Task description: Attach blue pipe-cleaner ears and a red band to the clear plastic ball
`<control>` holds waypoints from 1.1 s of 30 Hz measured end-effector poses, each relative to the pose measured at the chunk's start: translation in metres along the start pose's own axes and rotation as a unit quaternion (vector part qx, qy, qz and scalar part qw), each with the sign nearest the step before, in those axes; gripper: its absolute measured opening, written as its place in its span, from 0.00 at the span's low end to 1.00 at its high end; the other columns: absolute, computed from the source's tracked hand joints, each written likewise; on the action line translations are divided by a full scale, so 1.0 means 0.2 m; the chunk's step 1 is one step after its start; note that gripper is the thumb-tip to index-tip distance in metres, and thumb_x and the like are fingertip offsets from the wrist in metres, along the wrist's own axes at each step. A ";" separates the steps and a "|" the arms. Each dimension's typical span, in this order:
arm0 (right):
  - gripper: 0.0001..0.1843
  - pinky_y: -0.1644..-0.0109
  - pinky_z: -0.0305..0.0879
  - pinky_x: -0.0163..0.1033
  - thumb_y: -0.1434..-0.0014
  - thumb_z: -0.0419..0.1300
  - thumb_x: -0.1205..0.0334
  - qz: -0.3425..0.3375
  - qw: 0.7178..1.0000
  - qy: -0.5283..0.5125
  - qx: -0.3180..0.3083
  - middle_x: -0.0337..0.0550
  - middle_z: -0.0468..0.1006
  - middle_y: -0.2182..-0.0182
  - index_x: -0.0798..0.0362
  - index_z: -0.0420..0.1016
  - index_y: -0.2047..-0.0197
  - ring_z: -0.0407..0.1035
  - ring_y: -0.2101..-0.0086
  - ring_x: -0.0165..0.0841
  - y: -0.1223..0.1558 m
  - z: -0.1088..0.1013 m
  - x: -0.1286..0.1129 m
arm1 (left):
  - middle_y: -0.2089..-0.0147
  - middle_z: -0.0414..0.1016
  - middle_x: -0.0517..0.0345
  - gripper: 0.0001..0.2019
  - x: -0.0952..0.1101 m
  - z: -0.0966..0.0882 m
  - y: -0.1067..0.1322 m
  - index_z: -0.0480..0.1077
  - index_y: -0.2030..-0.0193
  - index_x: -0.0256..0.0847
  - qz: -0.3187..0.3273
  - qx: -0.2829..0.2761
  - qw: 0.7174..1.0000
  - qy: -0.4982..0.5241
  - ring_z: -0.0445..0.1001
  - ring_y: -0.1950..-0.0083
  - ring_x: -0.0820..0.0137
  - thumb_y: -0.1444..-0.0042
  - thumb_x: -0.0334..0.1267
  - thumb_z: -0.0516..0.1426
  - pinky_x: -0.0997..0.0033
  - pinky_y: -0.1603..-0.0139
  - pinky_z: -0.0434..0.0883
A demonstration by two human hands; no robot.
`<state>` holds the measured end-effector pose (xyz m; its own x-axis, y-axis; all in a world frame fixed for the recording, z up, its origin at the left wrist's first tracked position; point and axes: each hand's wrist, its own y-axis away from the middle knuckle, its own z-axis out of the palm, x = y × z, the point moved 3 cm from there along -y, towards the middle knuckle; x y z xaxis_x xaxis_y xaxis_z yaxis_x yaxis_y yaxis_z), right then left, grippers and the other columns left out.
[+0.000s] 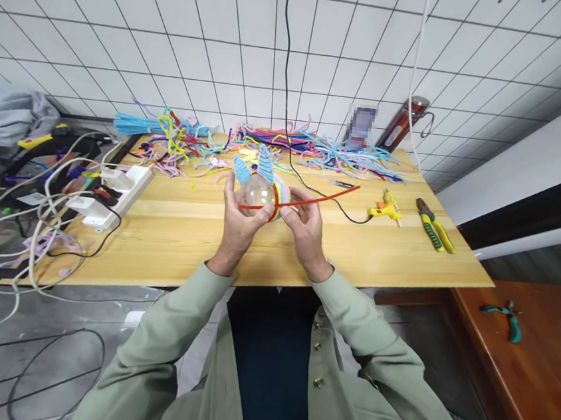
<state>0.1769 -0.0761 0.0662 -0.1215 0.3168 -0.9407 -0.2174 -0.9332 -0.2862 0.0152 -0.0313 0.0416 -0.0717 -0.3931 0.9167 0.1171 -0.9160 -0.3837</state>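
Observation:
Between my hands is a clear round ball (258, 192) with two light blue pipe-cleaner ears (266, 164) on top and rainbow-coloured bands round its right side. My left hand (239, 224) is wrapped round the ball's left and lower side, its thumb at the front. A red pipe cleaner (319, 201) crosses the front of the ball and sticks out far to the right. My right hand (307, 231) is closed at the banded side, thumb pressed near the red pipe cleaner; its other fingers are partly hidden behind. Both hands are above the wooden table (182, 240).
Bundles of coloured pipe cleaners (278, 137) lie along the wall. A yellow glue gun (385, 209), pliers (434, 226) and small snips (342, 184) lie to the right. On the left stands a white power strip (120, 200) with tangled cables. A red flask (404, 124) leans at the back.

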 end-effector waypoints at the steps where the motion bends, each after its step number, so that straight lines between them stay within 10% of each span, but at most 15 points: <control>1: 0.34 0.36 0.80 0.56 0.42 0.76 0.37 0.010 1.000 0.020 0.003 0.54 0.83 0.40 0.47 0.74 0.42 0.81 0.41 0.46 0.01 -0.02 -0.01 | 0.16 0.59 0.28 0.70 -0.01 -0.01 -0.01 0.46 0.16 0.44 0.001 0.011 1.000 0.000 0.66 0.16 0.43 0.54 0.76 0.74 0.42 0.16 0.66; 5: 0.17 0.44 0.80 0.57 0.35 0.71 0.44 -0.074 0.979 0.188 0.011 0.48 0.86 0.57 0.46 0.76 0.54 0.82 0.53 0.45 0.04 -0.08 -0.12 | 0.13 0.52 0.32 0.68 0.01 -0.03 -0.04 0.48 0.16 0.46 0.036 0.032 0.999 -0.023 0.60 0.13 0.43 0.54 0.77 0.73 0.45 0.14 0.63; 11: 0.07 0.36 0.72 0.61 0.30 0.66 0.57 -0.321 0.881 0.349 -0.001 0.49 0.86 0.49 0.43 0.76 0.49 0.79 0.45 0.50 -0.01 -0.04 -0.33 | 0.17 0.57 0.34 0.67 0.09 -0.02 -0.02 0.43 0.14 0.47 0.093 0.016 0.993 -0.067 0.59 0.13 0.42 0.48 0.76 0.71 0.43 0.13 0.60; 27: 0.06 0.47 0.68 0.52 0.36 0.63 0.64 -0.283 0.855 0.430 -0.059 0.41 0.82 0.67 0.45 0.71 0.63 0.75 0.60 0.43 -0.05 0.04 -0.32 | 0.11 0.48 0.37 0.72 0.13 -0.06 -0.01 0.37 0.12 0.52 0.123 0.016 0.985 -0.121 0.62 0.14 0.45 0.50 0.63 0.79 0.43 0.12 0.60; 33: 0.08 0.51 0.67 0.51 0.37 0.62 0.65 -0.303 0.837 0.454 -0.035 0.40 0.78 0.71 0.44 0.68 0.66 0.73 0.64 0.42 -0.04 0.05 -0.31 | 0.08 0.37 0.44 0.76 0.11 -0.07 -0.01 0.34 0.11 0.58 0.134 0.030 0.980 -0.144 0.49 0.09 0.44 0.54 0.60 0.81 0.41 0.09 0.52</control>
<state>0.1758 -0.0868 0.1295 0.7836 0.5063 -0.3601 0.0893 -0.6653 -0.7412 -0.0012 -0.0388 0.0619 0.2517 -0.5716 0.7810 0.1517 -0.7737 -0.6152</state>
